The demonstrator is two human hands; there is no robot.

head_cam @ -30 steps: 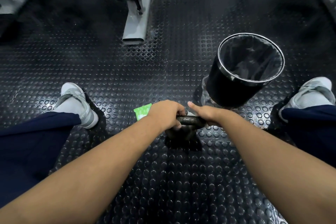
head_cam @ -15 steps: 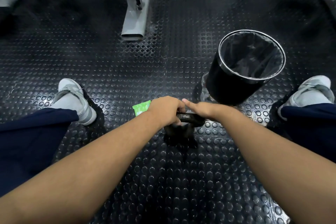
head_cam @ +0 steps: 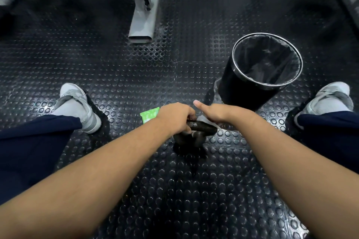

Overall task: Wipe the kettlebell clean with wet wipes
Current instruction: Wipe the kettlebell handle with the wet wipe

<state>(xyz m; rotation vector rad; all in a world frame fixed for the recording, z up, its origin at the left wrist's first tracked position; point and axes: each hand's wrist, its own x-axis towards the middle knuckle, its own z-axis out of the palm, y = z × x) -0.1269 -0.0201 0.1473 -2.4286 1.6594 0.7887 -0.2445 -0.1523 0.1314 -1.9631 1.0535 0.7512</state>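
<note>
So, just the head view to go on. The kettlebell (head_cam: pixel 189 141) sits on the floor (head_cam: pixel 174 190), about midway between the person's shoes (head_cam: pixel 77 103). Its handle (head_cam: pixel 203 127) lies crosswise, left to right, dipping a little toward the right.

The left hand (head_cam: pixel 175 117) is curled round the left end of the handle, looks like it's steadying it. The right hand (head_cam: pixel 217 112) is over the right end, thumb stuck out straight toward the left one. Its fingers are tucked out of sight underneath, so I can't tell if they're curled or flat. A bit of white wipe (head_cam: pixel 203 118) peeks out under it, right against the handle.

My guess is the stroke runs along that crosswise handle. The right hand is the one on the wipe, and the left hand is sitting in its path. The green pack (head_cam: pixel 149 115) lies just beyond the left hand. The bin (head_cam: pixel 240 87) stands beyond the right hand, so that's the nearer hand for dropping the wipe.
</note>
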